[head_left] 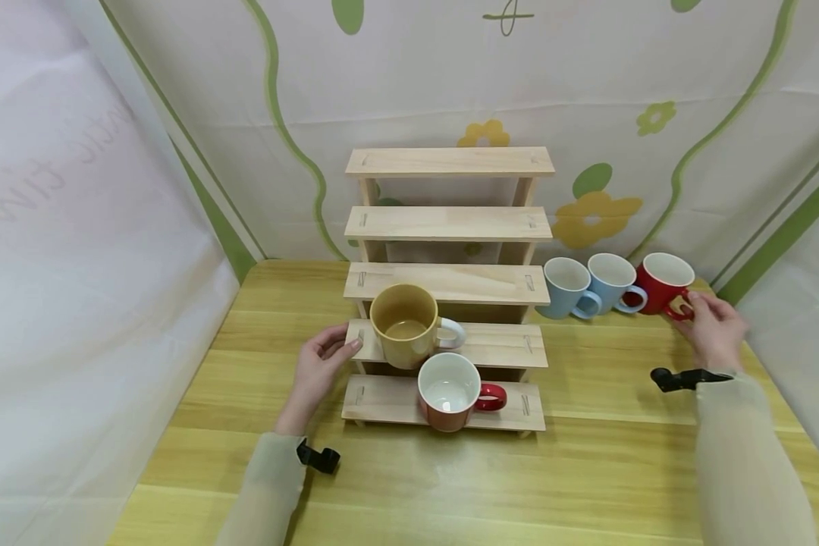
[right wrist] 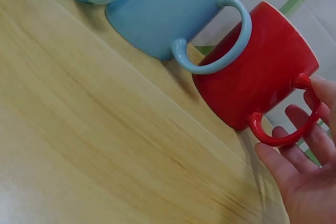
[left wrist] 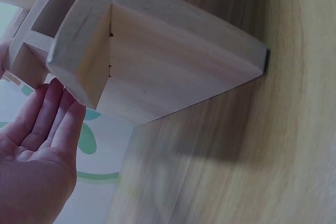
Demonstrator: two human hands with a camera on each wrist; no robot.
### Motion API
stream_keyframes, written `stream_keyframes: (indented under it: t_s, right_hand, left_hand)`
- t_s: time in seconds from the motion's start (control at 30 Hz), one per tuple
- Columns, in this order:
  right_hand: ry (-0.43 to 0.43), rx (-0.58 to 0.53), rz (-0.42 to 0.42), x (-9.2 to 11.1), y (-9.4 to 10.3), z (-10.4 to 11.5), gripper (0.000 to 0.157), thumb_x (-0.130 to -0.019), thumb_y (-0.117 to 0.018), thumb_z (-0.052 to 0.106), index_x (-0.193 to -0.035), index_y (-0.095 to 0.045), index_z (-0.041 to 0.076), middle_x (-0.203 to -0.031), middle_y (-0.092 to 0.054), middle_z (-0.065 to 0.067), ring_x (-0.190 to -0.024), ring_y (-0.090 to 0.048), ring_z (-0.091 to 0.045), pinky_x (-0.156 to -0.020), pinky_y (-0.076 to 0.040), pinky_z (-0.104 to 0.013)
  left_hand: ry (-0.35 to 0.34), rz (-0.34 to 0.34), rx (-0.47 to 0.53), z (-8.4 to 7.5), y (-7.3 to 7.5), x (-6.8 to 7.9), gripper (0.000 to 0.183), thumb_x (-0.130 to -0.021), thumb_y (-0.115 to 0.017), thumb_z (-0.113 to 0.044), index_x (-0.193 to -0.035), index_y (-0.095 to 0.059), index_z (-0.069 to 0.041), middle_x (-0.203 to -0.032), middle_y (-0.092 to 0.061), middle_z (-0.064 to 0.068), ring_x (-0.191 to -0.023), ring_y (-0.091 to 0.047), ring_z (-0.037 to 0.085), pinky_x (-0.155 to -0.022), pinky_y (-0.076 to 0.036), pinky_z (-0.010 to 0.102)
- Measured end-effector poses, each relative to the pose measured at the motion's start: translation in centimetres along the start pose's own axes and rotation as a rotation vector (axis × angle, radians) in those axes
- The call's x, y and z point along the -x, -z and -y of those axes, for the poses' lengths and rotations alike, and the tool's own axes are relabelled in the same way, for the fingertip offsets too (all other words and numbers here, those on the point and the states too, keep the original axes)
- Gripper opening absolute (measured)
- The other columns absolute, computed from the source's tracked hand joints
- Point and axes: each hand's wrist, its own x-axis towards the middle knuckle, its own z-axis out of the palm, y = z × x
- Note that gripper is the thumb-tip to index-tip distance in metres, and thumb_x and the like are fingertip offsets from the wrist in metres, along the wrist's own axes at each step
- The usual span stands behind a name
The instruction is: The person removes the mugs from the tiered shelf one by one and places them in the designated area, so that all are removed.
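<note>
At the far right, my right hand [head_left: 717, 334] holds the handle of a red mug [head_left: 660, 282] with a white inside. The right wrist view has the fingers curled about that handle, the mug at the end of a row. My left hand [head_left: 322, 365] pinches the left end of the second-lowest step of a wooden tiered rack [head_left: 450, 282], thumb on top and fingers beneath. A mustard-yellow mug [head_left: 404, 326] with a white handle stands on that step. On the lowest step sits another red mug [head_left: 449, 394], white inside, its handle pointing right.
Two light blue mugs [head_left: 565, 287] stand between the rack and the held red mug, handles to the right. A patterned fabric backdrop [head_left: 409, 76] rises behind the rack, with white fabric at both sides. Everything rests on a wood-grain table [head_left: 409, 485].
</note>
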Motion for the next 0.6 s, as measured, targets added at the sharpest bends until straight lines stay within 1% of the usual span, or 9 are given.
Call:
stream_keyframes:
  t_s: [0.1,0.17,0.27,0.37,0.4,0.5,0.6]
  right_hand:
    - [-0.010,0.009,-0.006,-0.3,0.1,-0.1,0.006,-0.095,-0.071,0.004,-0.101,-0.070,0.004,-0.093,-0.070,-0.002,-0.086,-0.063,-0.014,-0.060,-0.061,-0.029]
    - [0.000,0.040,-0.031,-0.5,0.2,-0.1,0.006,-0.094,-0.073,0.007,-0.100,-0.072,0.006,-0.091,-0.071,0.001,-0.084,-0.065,-0.011,-0.060,-0.060,-0.025]
    - [0.033,0.138,-0.106,-0.7,0.1,0.0,0.006,-0.092,-0.078,0.012,-0.096,-0.074,0.012,-0.088,-0.071,0.007,-0.082,-0.065,-0.005,-0.062,-0.056,-0.016]
    - [0.061,0.234,-0.175,-0.8,-0.1,0.1,0.011,-0.088,-0.082,0.017,-0.097,-0.075,0.018,-0.085,-0.070,0.013,-0.083,-0.064,0.001,-0.066,-0.050,-0.008]
    - [0.069,0.252,-0.184,-0.8,-0.3,0.1,0.014,-0.087,-0.083,0.018,-0.099,-0.074,0.019,-0.085,-0.070,0.014,-0.085,-0.063,0.001,-0.068,-0.049,-0.007]
    - [0.094,0.259,-0.182,-0.5,-0.7,0.6,0.023,-0.087,-0.084,0.017,-0.107,-0.074,0.017,-0.087,-0.070,0.013,-0.088,-0.062,0.000,-0.072,-0.048,-0.006]
    - [0.123,0.245,-0.169,0.0,-1.4,1.3,0.026,-0.087,-0.084,0.017,-0.110,-0.073,0.015,-0.091,-0.070,0.011,-0.091,-0.062,-0.002,-0.076,-0.048,-0.006]
  left_hand:
    - [0.000,0.000,0.001,0.0,0.1,0.0,0.040,-0.094,-0.075,-0.007,-0.130,-0.063,0.007,-0.128,-0.063,0.020,-0.112,-0.063,0.024,-0.094,-0.054,0.028]
    - [0.002,0.002,0.001,0.1,0.1,0.0,0.040,-0.094,-0.075,-0.007,-0.130,-0.063,0.006,-0.128,-0.063,0.020,-0.113,-0.063,0.026,-0.094,-0.054,0.028]
    - [0.004,0.006,0.000,0.1,0.1,0.0,0.040,-0.094,-0.075,-0.008,-0.130,-0.063,0.005,-0.128,-0.063,0.019,-0.114,-0.062,0.027,-0.094,-0.054,0.028]
    - [0.004,0.010,-0.003,0.1,0.1,0.0,0.041,-0.094,-0.075,-0.009,-0.130,-0.063,0.005,-0.129,-0.063,0.019,-0.114,-0.062,0.026,-0.094,-0.055,0.028]
    - [0.004,0.010,-0.002,0.1,0.1,0.0,0.041,-0.094,-0.075,-0.009,-0.130,-0.063,0.005,-0.129,-0.063,0.019,-0.114,-0.063,0.025,-0.093,-0.055,0.029]
    - [0.003,0.007,0.003,0.1,0.1,0.0,0.040,-0.094,-0.075,-0.008,-0.130,-0.063,0.005,-0.128,-0.063,0.019,-0.113,-0.063,0.024,-0.093,-0.055,0.028]
    - [0.003,0.001,0.002,0.1,0.1,0.0,0.040,-0.094,-0.075,-0.008,-0.130,-0.063,0.006,-0.128,-0.063,0.020,-0.112,-0.064,0.022,-0.092,-0.055,0.028]
